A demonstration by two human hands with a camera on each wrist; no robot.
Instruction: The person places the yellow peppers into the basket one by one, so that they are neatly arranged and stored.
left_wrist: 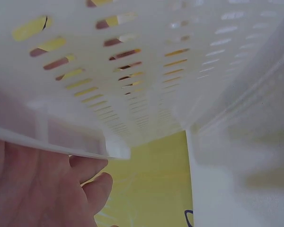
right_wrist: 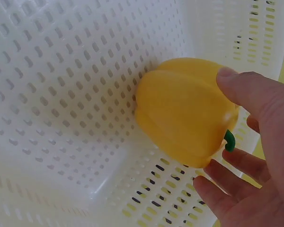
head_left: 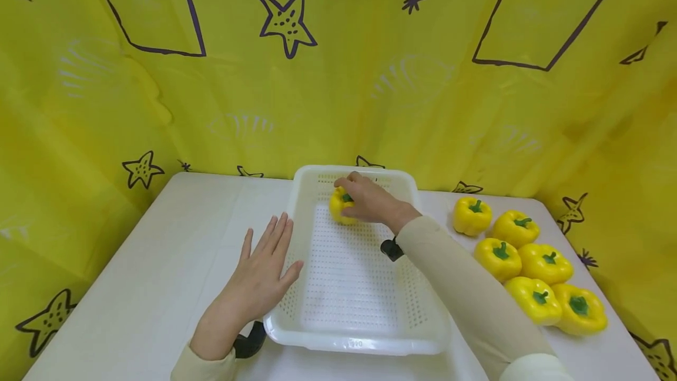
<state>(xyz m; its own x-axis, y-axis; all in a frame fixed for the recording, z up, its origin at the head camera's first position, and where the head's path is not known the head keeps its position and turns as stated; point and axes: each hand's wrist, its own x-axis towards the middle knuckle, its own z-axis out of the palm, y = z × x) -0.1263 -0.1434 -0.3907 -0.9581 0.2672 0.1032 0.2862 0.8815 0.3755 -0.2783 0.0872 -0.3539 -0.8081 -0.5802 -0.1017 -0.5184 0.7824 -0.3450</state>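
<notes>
A yellow bell pepper (right_wrist: 184,106) with a green stem is inside the white perforated basket (head_left: 357,343), toward its far left part. My right hand (head_left: 370,199) holds this pepper from above; in the right wrist view the thumb (right_wrist: 244,87) lies on one side and the fingers curve round by the stem. My left hand (head_left: 259,281) lies with straight fingers along the basket's left rim. From the left wrist view, that hand (left_wrist: 42,184) shows just below the rim, against the basket's slotted outer wall (left_wrist: 151,85).
Several more yellow bell peppers (head_left: 539,307) stand in a cluster on the white table (head_left: 158,275), right of the basket. Behind the table hangs a yellow curtain (head_left: 338,99) with starfish drawings. Black straps (head_left: 392,249) circle the wrists.
</notes>
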